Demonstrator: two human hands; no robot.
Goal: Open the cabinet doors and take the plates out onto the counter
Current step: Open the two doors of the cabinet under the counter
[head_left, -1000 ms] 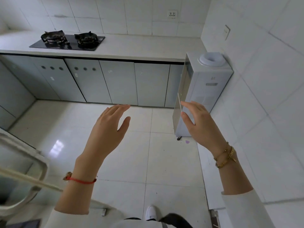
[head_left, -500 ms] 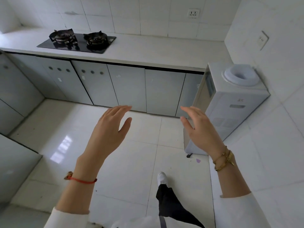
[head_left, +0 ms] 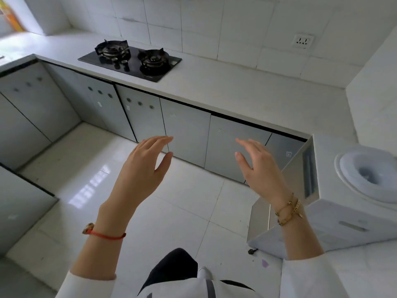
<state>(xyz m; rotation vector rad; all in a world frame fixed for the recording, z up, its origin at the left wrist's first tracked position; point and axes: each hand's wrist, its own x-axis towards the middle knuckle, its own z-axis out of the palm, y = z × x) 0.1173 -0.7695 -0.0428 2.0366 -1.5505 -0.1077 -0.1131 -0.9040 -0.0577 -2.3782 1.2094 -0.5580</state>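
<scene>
Nearest the camera, at six o'clock, white sleeves and a dark trouser leg stand over glossy white floor tiles point(head_left: 90, 190) that mirror a window's glare. Just beyond, both hands are raised, empty and touching nothing: the left hand point(head_left: 142, 172), above a red string bracelet, has its fingers loosely together and thumb spread; the right hand point(head_left: 258, 166), above gold chain bracelets, is likewise open, fingers relaxed and slightly curled.

At three o'clock a boxy white plastic water dispenser point(head_left: 335, 203) stands with a round bowl-shaped socket on top, no bottle fitted.

Past the fingertips, toward twelve o'clock, runs a row of flat, matte grey-green cabinet doors point(head_left: 187, 134), all closed; they show no handles, and some carry three small round holes. No plates are visible, so presumably they sit behind those doors; which one cannot be told.

Above, the smooth pale counter point(head_left: 236, 91) holds a black glass two-burner gas hob point(head_left: 131, 58) at eleven o'clock, before a white tiled wall with a socket.

This looks like the approach step. Next, I'd judge, fingers must catch a door's edge and pull it outward.
</scene>
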